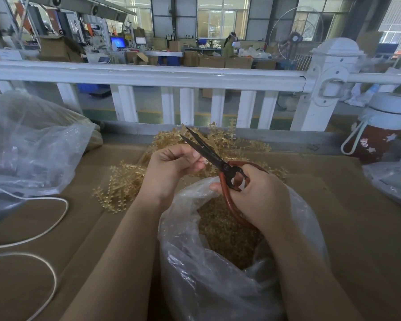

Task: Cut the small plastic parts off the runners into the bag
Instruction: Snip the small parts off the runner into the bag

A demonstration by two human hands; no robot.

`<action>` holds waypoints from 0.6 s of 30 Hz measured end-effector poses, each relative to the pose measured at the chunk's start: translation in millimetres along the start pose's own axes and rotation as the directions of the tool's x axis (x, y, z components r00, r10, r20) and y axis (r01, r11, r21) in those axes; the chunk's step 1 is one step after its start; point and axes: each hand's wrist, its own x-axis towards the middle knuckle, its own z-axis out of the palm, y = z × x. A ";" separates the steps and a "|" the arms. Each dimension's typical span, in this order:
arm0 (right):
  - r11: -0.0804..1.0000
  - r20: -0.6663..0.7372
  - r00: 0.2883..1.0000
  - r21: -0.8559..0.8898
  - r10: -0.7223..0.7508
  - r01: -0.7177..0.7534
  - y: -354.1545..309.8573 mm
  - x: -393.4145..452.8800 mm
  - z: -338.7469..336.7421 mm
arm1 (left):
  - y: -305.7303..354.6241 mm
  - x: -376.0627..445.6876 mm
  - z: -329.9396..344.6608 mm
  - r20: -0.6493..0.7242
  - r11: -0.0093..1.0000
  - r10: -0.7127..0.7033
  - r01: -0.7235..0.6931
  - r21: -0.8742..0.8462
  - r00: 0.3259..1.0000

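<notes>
Head view: my left hand pinched something tiny beside the scissors, too small to identify. My right hand gripped their handles, blades parted, above the bag. The runners looked light and brittle, best held by the stem.

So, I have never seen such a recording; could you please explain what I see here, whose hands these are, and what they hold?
There is no machine: the one picture comes from a camera worn on a person's head, looking down at their own hands. The right hand holds red-handled scissors with blades open. The left hand pinches something small near the blades; too small to identify. Below is an open clear bag holding cut amber parts. Behind lie uncut amber runners on the brown table.
</notes>
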 end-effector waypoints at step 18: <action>0.974 0.030 0.993 0.189 0.117 -0.121 4.9 1.2 7.7 | -0.3 -0.4 7.4 0.012 0.967 -0.254 0.254 0.007 0.967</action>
